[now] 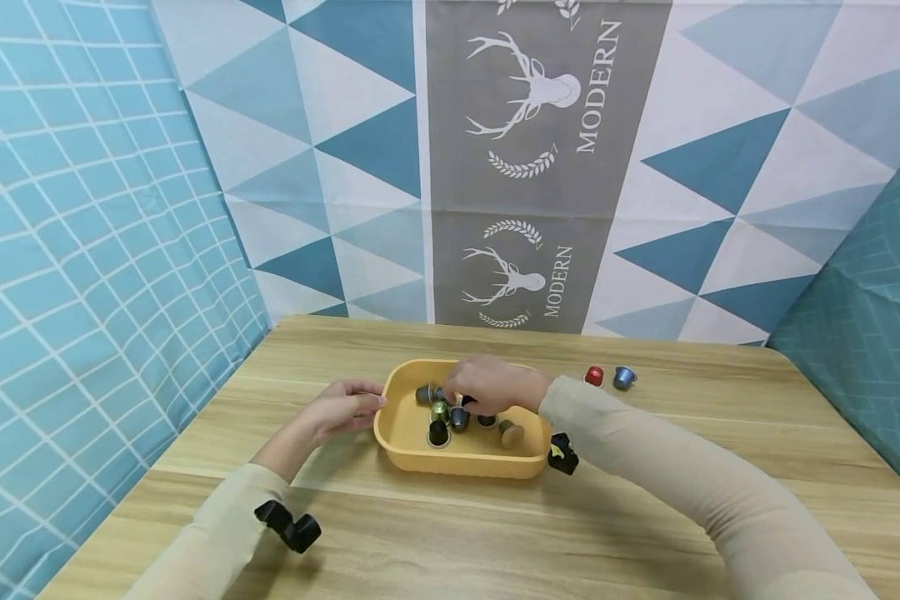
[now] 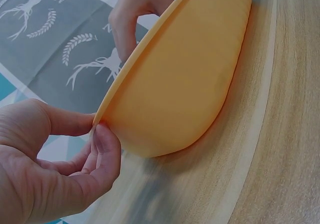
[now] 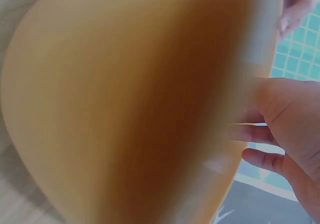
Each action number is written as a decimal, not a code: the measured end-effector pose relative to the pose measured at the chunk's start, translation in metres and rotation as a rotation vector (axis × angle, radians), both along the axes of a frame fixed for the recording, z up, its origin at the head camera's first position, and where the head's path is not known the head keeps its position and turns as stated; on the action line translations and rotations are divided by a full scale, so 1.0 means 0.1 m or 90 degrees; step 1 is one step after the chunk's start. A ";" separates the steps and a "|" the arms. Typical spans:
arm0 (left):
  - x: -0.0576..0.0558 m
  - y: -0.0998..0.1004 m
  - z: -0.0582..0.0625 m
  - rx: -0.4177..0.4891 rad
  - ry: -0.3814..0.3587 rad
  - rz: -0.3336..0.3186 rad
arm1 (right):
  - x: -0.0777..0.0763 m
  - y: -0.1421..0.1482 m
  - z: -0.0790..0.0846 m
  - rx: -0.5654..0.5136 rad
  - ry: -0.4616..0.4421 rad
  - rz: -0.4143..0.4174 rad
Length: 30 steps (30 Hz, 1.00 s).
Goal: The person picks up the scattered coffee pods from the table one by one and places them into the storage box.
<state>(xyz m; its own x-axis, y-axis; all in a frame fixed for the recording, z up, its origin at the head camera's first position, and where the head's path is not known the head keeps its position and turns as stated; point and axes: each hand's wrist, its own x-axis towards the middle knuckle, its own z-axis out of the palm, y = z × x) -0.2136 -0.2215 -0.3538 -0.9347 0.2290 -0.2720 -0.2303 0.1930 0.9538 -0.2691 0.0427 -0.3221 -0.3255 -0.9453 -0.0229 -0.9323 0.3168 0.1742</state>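
A yellow plastic tray [image 1: 465,465] stands on the table with several coffee capsules inside. My left hand [image 1: 345,407] pinches its left rim between thumb and fingers; the left wrist view shows this left hand [image 2: 65,169] at the rim up close. Down inside the tray is my right hand [image 1: 491,385], its fingers among the capsules. Around it lie a green capsule [image 1: 439,411], a black capsule [image 1: 438,433], a dark grey capsule [image 1: 459,418] and a tan capsule [image 1: 512,434]. In the right wrist view the tray wall hides the right hand's [image 3: 290,126] fingertips, so any grip is unclear.
Beyond the tray's right side, a red capsule [image 1: 594,376] and a blue capsule [image 1: 624,377] sit on the wooden table [image 1: 450,533]. Patterned cloth [image 1: 367,167] hangs behind the table's far edge. A black wrist mount [image 1: 288,527] is on the left sleeve.
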 end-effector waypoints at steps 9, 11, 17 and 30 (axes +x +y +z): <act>-0.02 -0.05 0.02 -0.012 -0.001 0.011 | -0.04 0.18 0.09 -0.081 -0.014 -0.015; -0.04 -0.05 0.02 -0.008 0.001 0.006 | -0.04 0.24 0.10 -0.107 -0.018 -0.014; -0.05 -0.05 0.01 -0.011 -0.004 0.007 | -0.02 0.47 0.10 -0.146 -0.019 -0.042; -0.06 -0.02 -0.01 -0.013 -0.011 0.005 | -0.05 0.96 0.05 -0.225 -0.053 -0.139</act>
